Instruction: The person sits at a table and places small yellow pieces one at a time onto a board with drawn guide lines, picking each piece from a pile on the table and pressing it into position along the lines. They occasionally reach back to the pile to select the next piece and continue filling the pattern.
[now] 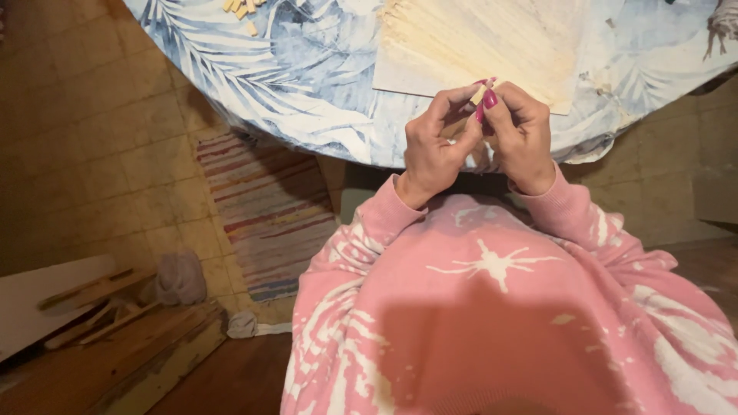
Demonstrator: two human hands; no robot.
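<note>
My left hand and my right hand meet at the near edge of a round table covered with a blue and white leaf-print cloth. Between the fingertips of both hands sits a small pale wooden piece, pinched from each side. Just beyond the hands lies a pale yellowish mat or board on the cloth. Pink patterned sleeves cover both my arms.
Several small pale wooden bits lie at the table's far left edge. A striped rug lies on the tiled floor below. Wooden planks and a white board sit at the lower left, with a greyish cloth bundle beside them.
</note>
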